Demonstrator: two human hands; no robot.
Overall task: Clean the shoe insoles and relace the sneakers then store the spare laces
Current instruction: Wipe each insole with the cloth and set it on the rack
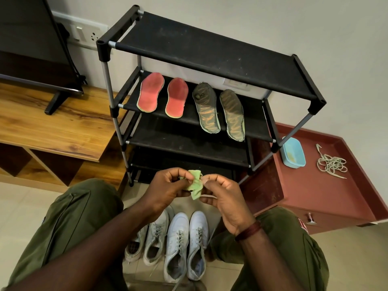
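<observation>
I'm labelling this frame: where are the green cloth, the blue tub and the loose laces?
green cloth (194, 184): head view, its crumpled middle.
blue tub (293, 153): head view, centre of its top.
loose laces (330, 164): head view, middle of the tangle.

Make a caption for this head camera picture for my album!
Left hand and right hand hold a cloth above four sneakers, before a rack holding four insoles.

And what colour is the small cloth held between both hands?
Light green; the cloth shows best in the head view.

Four insoles (206, 108) flat on shelf (255, 116) — sneakers (178, 244) on floor — laces (331, 164) tangled
</observation>
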